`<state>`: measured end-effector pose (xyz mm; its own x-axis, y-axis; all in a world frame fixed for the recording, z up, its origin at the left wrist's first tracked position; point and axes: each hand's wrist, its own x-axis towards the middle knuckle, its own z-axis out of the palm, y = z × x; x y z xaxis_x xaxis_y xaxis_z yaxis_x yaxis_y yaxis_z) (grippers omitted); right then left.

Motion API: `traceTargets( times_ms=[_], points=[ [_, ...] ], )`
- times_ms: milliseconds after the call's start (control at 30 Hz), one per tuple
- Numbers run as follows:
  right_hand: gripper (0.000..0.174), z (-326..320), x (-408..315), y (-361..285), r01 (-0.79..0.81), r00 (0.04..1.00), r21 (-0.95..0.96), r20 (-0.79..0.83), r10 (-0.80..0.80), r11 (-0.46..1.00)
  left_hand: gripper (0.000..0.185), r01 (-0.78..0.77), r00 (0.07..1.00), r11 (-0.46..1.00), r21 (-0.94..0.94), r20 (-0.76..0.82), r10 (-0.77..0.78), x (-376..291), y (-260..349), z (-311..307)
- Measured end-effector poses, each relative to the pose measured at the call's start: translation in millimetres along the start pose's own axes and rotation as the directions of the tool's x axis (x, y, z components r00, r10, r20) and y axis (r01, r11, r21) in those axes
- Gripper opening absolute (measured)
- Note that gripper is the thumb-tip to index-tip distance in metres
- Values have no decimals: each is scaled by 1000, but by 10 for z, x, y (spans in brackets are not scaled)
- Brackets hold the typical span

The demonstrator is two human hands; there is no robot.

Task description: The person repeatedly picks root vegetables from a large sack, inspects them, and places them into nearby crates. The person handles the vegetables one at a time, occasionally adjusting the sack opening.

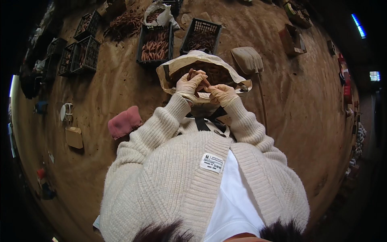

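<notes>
A large white woven sack (167, 65) stands open in front of me, with many reddish-brown roots or tubers (216, 70) inside. Over its near rim, my left hand (189, 83), in a pale thin glove, is closed on one or more slender reddish-brown roots. My right hand (222, 93), gloved alike, pinches the lower end of a root (206, 82) that runs between both hands. Beyond the sack, a black plastic crate (154, 62) holds similar orange-brown roots laid in rows. Another black crate (182, 50) beside it holds darker, thinner ones.
A shovel (248, 60) with a long handle lies right of the sack. Left are a pink cushion-like thing (125, 122), a cardboard piece (74, 137) and more black crates (86, 54). A root pile (125, 25) lies far left; an open cardboard box (291, 40) stands far right.
</notes>
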<state>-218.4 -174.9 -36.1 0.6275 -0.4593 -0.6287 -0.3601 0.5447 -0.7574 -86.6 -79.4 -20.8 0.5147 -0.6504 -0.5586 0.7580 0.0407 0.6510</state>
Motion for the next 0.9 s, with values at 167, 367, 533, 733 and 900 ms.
traceTargets(
  times_ms=[167,367,533,733,900],
  points=[
    [15,125,-148,-26,191,976,-121,128,-175,974,15,61,998,998,-9,13,-61,-99,81,-6],
    [14,131,-141,-41,274,930,-87,277,-241,958,12,142,990,952,-271,24,-141,-102,138,-176],
    [23,2,28,-122,443,888,-37,154,-433,896,16,-57,998,980,-192,-36,51,-143,219,-323],
    [37,320,-159,-108,472,862,-207,311,-399,857,18,8,994,976,-217,-104,-31,-291,109,-258],
    [23,316,-89,22,71,935,-32,350,-55,997,23,22,999,994,-103,-30,-25,-326,-46,-270]
  ],
)
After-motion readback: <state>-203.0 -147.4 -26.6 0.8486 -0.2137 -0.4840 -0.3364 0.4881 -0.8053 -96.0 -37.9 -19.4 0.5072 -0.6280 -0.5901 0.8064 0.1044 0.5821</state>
